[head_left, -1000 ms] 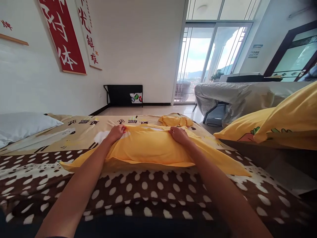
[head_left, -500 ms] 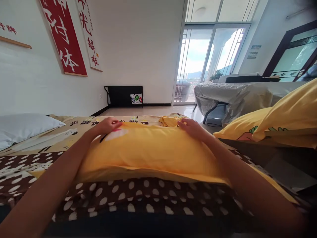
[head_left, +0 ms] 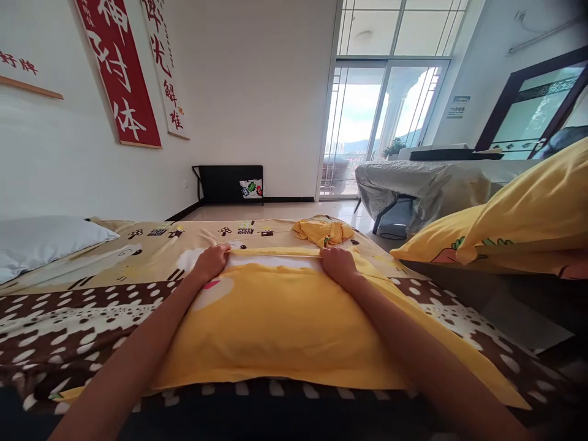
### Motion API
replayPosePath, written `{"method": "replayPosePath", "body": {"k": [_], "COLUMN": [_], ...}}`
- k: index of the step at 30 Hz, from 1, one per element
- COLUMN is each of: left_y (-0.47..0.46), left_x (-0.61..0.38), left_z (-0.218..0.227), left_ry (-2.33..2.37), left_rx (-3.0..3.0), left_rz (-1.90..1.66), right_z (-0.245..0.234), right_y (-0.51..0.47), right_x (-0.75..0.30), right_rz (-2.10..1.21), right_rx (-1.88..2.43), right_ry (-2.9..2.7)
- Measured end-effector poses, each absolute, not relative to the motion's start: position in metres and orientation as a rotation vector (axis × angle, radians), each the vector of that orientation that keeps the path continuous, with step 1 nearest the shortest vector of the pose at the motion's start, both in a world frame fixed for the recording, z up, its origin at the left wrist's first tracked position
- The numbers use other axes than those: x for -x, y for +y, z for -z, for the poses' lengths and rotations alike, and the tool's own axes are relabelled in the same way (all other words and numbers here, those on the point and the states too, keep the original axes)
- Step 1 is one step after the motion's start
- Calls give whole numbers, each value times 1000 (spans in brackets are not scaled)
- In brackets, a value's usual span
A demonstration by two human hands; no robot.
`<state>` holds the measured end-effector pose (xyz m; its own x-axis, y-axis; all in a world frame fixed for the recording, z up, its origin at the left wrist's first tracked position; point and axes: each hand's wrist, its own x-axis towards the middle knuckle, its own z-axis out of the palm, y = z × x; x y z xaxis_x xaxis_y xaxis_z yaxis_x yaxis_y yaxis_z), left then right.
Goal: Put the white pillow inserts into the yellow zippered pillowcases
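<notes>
A yellow pillowcase (head_left: 285,324) lies flat in front of me on a bed, plump with a white pillow (head_left: 275,261) that shows through its open far edge. My left hand (head_left: 214,262) is closed on the left end of that edge. At the right end my right hand (head_left: 337,263) grips the same edge, and the fabric between both hands is drawn straight. Just beyond my right hand sits a crumpled yellow cloth (head_left: 321,232). The fingertips of both hands are partly hidden.
Under the pillowcase is a patterned bedsheet (head_left: 151,251) with brown dotted bands. A white pillow (head_left: 55,239) lies at far left. Yellow pillows (head_left: 519,214) are stacked at right. Behind stand a plastic-covered table (head_left: 413,180) and a black folded panel (head_left: 225,184).
The pillowcase has come down flatter onto the bed, and its far edge now gapes, showing white inside. Both hands appear lower in the view, still gripping that edge.
</notes>
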<state>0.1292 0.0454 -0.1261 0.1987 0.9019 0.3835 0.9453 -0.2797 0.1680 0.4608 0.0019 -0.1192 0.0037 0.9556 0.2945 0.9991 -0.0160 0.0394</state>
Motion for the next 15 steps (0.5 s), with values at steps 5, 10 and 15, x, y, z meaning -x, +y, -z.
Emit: {"method": "replayPosePath", "body": {"k": [5, 10, 15], "left_y": [37, 31, 23], "left_x": [-150, -153, -122], "left_z": [97, 39, 74], "left_ry": [-1804, -1526, -1478], "left_rx": [1989, 1625, 1864], "left_rz": [1083, 1582, 1239], "right_z": [91, 45, 73], "right_y": [8, -1, -13], "right_x": [-454, -454, -466], "right_rz": [456, 657, 678], "right_rx": [2089, 1606, 1729], "right_ry": [-1657, -1411, -1920]}}
